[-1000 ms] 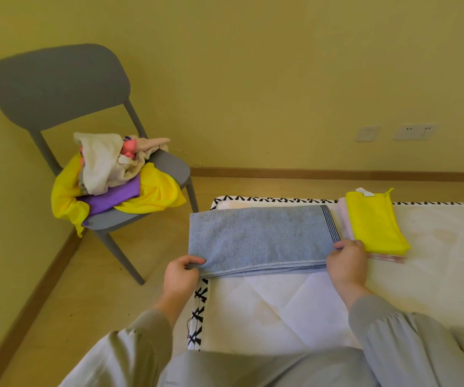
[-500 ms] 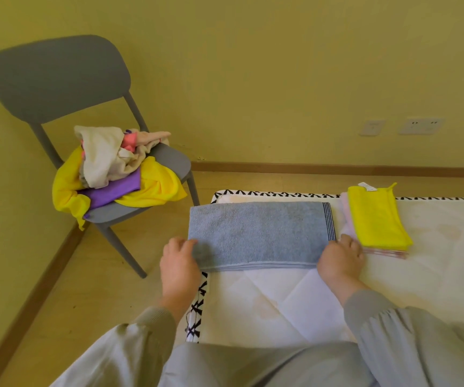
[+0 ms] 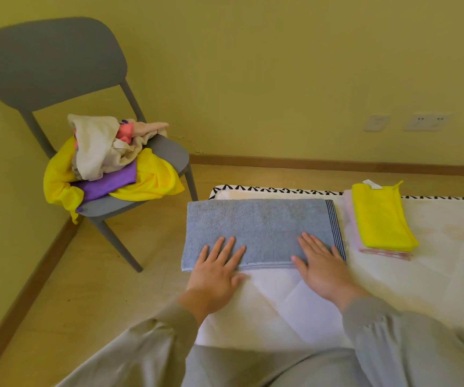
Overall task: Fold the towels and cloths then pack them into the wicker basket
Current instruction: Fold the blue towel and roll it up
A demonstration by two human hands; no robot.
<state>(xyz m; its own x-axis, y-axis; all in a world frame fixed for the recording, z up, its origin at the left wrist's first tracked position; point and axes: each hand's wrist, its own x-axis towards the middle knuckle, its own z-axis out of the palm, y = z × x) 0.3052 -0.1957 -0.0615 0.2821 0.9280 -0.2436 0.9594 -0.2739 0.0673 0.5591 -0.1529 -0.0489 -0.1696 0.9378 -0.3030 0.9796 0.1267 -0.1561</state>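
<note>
A grey-blue towel (image 3: 261, 227), folded into a long strip with dark stripes at its right end, lies across the left part of the white mat (image 3: 434, 280). My left hand (image 3: 216, 270) lies flat with spread fingers on the towel's near left edge. My right hand (image 3: 320, 263) lies flat on its near right part. To the right sits a folded yellow cloth (image 3: 378, 216) on top of a folded pink cloth (image 3: 376, 250). No wicker basket is in view.
A grey chair (image 3: 166, 153) stands at the left against the wall, with a heap of unfolded cloths (image 3: 105, 160) in yellow, purple, cream and pink on its seat. Wooden floor lies between the chair and the mat. Wall sockets (image 3: 426, 122) are at the right.
Both hands let go of the towel's ends, moved inward and opened flat onto its near edge. The towel lies flatter and a little further from me.
</note>
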